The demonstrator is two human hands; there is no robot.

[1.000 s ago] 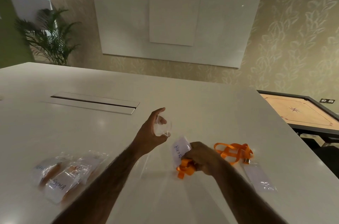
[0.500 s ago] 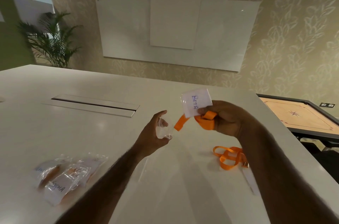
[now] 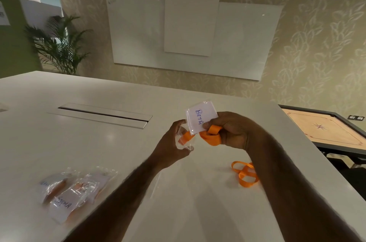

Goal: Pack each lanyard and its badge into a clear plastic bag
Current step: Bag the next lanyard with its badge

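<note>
Mid-frame, the right hand (image 3: 235, 132), pinching badge (image 3: 201, 118) and lanyard (image 3: 210, 139), now meets the bag (image 3: 189, 145) pinched open by the left hand (image 3: 171, 147), starting insertion.

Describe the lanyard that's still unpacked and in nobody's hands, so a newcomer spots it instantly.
Go to the right side of the white table, toward the carrom board. There an orange lanyard lies in loose loops, partly hidden by the right forearm. Unlike the packed bags at left and the BETA badge in hand, it is bare and unheld.
</note>
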